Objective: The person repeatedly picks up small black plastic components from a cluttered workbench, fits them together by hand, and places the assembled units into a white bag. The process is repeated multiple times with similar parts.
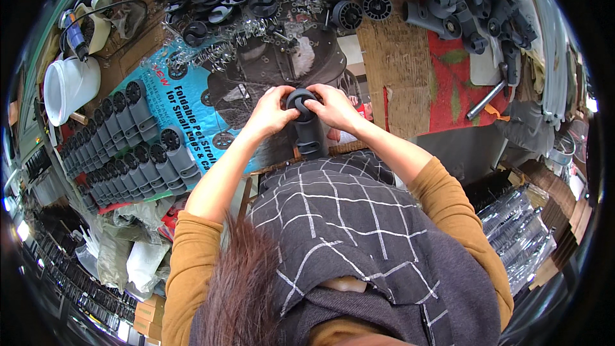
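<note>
In front of my chest, near the table's front edge, stands a dark grey plastic tube fitting point(309, 136). A round black plastic cap point(300, 98) sits at its far end. My left hand point(272, 114) is closed round the cap from the left, its thumb pressed on the top. From the other side my right hand point(333, 110) grips the same cap, with its thumb on the face and the fingers behind. How the cap and the fitting join is hidden by the fingers.
Rows of similar grey fittings point(138, 110) stand at left, beside a white bucket point(70, 86) and a blue power screwdriver point(76, 40). Black round caps point(221, 14) are piled at the back, with loose springs point(218, 54) before them. More fittings point(442, 3) and a metal-handled tool point(487, 99) lie right.
</note>
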`<state>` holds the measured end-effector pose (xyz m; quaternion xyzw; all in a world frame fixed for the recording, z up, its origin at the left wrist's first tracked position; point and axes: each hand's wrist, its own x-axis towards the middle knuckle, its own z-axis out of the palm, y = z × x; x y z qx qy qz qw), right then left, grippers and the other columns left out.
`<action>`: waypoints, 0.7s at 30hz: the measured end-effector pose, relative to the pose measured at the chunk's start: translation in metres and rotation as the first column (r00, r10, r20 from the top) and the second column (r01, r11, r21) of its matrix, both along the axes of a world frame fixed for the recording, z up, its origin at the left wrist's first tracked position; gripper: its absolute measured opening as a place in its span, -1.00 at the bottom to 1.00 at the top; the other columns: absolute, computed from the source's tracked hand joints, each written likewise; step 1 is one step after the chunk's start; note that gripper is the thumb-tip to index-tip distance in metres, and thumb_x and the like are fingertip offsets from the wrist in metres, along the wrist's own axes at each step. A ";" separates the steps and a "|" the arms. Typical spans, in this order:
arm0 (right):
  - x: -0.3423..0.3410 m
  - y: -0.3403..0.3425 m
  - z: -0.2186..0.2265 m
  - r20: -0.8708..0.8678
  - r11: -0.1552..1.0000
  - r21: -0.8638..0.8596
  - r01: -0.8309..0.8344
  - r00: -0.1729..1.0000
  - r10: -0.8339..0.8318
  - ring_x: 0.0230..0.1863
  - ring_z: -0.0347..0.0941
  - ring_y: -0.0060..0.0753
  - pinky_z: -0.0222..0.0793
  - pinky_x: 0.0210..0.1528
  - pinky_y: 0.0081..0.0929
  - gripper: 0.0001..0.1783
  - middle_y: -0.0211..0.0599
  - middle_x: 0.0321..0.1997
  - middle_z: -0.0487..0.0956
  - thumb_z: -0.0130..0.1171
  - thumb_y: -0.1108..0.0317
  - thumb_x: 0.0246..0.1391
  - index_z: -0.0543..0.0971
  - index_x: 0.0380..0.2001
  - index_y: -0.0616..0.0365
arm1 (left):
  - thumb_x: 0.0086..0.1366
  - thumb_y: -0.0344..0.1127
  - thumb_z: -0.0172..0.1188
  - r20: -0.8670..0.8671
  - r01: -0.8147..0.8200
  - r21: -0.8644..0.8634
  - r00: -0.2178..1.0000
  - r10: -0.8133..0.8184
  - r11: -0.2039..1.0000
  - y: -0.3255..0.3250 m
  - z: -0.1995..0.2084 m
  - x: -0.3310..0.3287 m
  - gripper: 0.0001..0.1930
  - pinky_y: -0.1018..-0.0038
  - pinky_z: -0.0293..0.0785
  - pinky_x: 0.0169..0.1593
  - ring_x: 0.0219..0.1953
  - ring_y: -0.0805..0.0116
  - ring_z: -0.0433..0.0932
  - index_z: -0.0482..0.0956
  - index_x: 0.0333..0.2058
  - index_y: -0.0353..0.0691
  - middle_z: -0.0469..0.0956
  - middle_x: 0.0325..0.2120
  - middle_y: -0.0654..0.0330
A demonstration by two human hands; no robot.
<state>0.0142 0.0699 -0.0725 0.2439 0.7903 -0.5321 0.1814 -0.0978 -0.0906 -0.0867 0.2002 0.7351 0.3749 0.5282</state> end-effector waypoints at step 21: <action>0.008 -0.041 0.095 0.008 0.693 -0.628 0.354 0.894 -0.449 -0.20 0.34 -0.54 0.31 -0.12 -0.50 -0.44 -0.31 -0.21 0.46 0.25 0.12 -0.02 0.37 -0.06 0.25 | 0.28 0.28 -0.06 -0.004 -0.495 0.500 0.819 0.574 0.711 0.016 0.069 0.001 -0.27 0.50 0.28 0.04 -0.08 0.39 0.40 0.39 0.04 -0.37 0.48 -0.12 0.13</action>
